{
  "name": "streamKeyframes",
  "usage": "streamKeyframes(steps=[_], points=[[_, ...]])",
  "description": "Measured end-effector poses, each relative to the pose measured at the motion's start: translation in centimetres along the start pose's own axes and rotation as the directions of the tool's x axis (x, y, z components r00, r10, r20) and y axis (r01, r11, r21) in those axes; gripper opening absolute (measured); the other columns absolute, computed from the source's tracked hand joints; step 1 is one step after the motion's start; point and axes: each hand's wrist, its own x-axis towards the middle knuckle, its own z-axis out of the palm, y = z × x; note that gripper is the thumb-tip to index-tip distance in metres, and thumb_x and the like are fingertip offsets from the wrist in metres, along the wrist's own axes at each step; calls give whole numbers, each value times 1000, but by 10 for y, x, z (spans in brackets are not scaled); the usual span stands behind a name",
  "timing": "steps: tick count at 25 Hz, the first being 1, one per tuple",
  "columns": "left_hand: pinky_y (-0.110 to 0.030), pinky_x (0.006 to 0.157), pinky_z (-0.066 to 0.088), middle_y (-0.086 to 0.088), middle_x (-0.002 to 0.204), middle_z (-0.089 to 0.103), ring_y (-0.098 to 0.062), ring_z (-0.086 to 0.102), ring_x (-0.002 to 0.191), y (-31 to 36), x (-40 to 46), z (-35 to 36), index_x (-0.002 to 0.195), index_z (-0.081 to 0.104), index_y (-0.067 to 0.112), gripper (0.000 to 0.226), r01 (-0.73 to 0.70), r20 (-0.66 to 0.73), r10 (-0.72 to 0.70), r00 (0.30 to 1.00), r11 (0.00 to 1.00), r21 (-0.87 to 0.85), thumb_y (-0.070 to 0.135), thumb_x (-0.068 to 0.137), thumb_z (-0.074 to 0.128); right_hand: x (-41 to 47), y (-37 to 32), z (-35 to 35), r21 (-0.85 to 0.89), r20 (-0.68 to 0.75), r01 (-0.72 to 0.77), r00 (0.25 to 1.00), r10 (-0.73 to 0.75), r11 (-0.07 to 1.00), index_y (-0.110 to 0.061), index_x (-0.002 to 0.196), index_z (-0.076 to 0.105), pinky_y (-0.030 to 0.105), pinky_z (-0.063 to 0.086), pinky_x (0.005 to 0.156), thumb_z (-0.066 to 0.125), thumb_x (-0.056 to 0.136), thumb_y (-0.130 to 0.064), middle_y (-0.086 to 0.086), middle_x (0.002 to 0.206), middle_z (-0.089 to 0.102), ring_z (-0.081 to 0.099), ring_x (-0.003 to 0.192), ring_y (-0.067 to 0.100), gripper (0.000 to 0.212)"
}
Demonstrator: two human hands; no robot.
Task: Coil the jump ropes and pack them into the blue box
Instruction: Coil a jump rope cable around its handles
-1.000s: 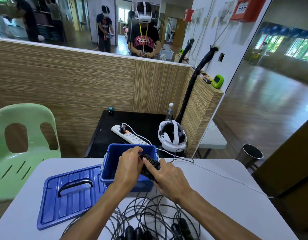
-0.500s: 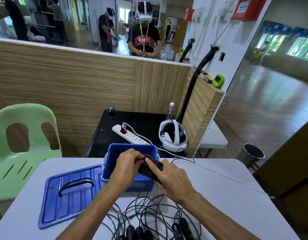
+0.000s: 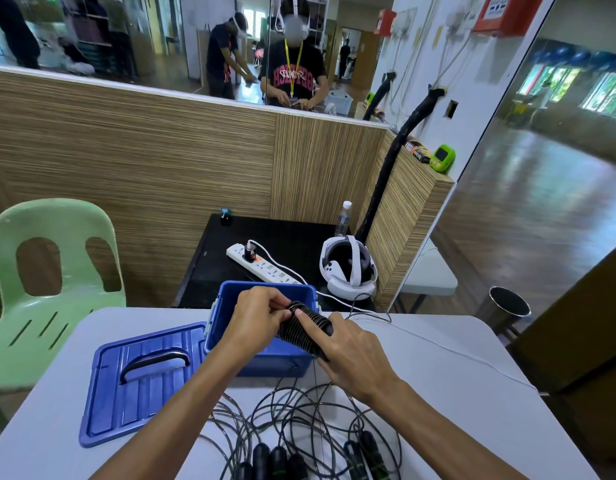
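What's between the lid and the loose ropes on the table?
The left forearm crosses above that stretch; beneath it, bare table. Head view.

A gym or dance studio: wall mirror (image 3: 126, 39), polished wood floor (image 3: 542, 202), stacked jump ropes (image 3: 299, 427).

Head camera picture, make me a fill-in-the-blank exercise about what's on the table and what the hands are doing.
1. Both hands, the left hand and the right hand, hold a black wound ____ above the blue box.
2. The box's lid lies flat on the table to the ____ of the box.
3. Loose ropes lie tangled on the table ____ the box, toward the person.
4. The chair beside the table is ____ in colour.

Missing words: jump rope; left; in front of; green
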Motion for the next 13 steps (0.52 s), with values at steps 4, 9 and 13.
streamKeyframes(steps=[4, 9, 13], points=[[-5, 54, 45, 3, 83, 68, -3, 64, 78, -1, 4, -2, 91, 73, 12, 10, 47, 36, -46, 998, 998, -31, 5, 85, 71, 1, 0, 2, 8, -15, 11, 1000, -11, 1000, -27, 147, 39, 29, 35, 37, 85, 67, -30, 8, 83, 54, 53, 58, 21, 92], [-14, 62, 51, 1, 86, 69, -7, 65, 83, -6, 4, -4, 92, 72, 15, 10, 129, 65, -122, 990, 985, -118, 7, 87, 69, 1, 0, 2, 19, -33, 29, 999, -28, 999, -26, 146, 41, 28, 34, 37, 86, 68, -32, 7, 82, 54, 53, 58, 21, 90], [-13, 59, 50, 1, 88, 69, -9, 66, 86, -7, 3, -2, 92, 70, 17, 13, 202, 96, -184, 978, 953, -227, 6, 87, 67, 1, 0, 1, 13, -40, 37, 999, -36, 999, -25, 145, 44, 27, 34, 38, 86, 68, -31, 7, 82, 54, 52, 58, 20, 88]])
